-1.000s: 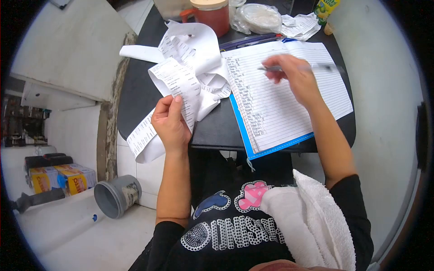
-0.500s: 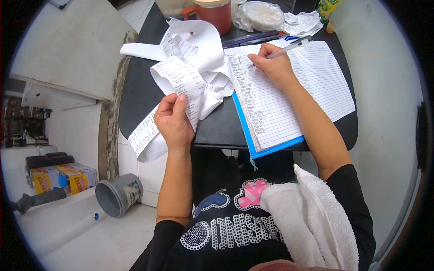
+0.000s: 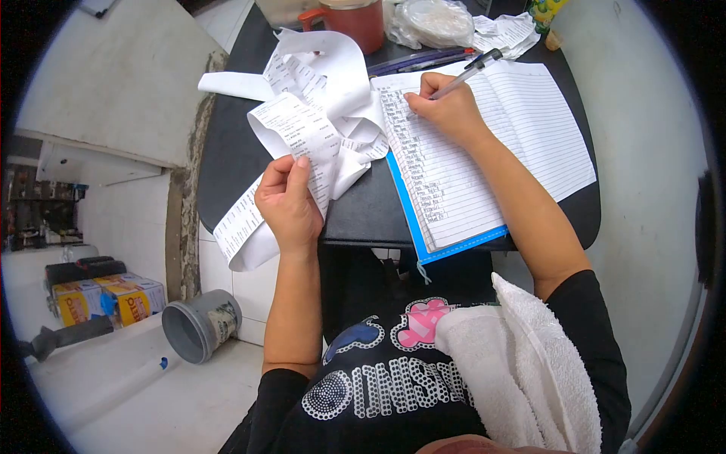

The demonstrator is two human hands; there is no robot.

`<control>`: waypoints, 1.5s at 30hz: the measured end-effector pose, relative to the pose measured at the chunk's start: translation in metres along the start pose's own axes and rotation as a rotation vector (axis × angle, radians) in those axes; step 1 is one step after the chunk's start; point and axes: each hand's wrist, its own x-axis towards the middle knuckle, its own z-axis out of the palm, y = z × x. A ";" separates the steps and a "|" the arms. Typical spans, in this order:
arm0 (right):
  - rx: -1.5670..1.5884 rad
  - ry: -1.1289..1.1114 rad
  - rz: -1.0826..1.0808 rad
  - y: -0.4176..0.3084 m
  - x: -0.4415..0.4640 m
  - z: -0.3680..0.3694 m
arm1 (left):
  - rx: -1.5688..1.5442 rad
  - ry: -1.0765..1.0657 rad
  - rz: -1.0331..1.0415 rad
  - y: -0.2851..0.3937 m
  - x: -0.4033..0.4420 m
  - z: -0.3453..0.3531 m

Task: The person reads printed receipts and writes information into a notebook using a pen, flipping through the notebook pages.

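My left hand (image 3: 289, 198) pinches a long printed receipt (image 3: 299, 125) between thumb and fingers. The paper strip curls in loops over the left part of the black table (image 3: 227, 144), and one end hangs at the table's edge. In my right hand (image 3: 451, 110) is a pen (image 3: 467, 73) with a clear barrel and dark cap end, slanting up to the right. That hand rests on the lined notebook (image 3: 541, 129), over a handwritten list on its left page. The pen's tip is hidden by my fingers. A blue cover (image 3: 412, 219) shows beneath the pages.
Behind the notebook lie several pens (image 3: 420, 60), a red mug (image 3: 355, 26), a plastic-wrapped bundle (image 3: 431, 23) and crumpled receipts (image 3: 507, 36). A white towel (image 3: 529, 363) hangs over my front. On the floor at left are a grey bucket (image 3: 200, 327) and yellow boxes (image 3: 128, 299).
My right hand with the pen has shifted slightly up and left on the page. My left hand keeps its pinch on the receipt, almost unmoved.
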 end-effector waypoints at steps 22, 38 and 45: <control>-0.074 0.039 -0.022 0.000 0.001 -0.001 | -0.022 0.028 -0.018 0.001 0.000 0.004; 0.465 -0.152 -0.046 -0.041 -0.002 -0.018 | -0.163 0.006 -0.141 0.019 -0.008 0.008; 0.506 -0.383 -0.043 -0.112 -0.040 0.013 | -0.245 -0.060 -0.225 0.043 -0.021 0.016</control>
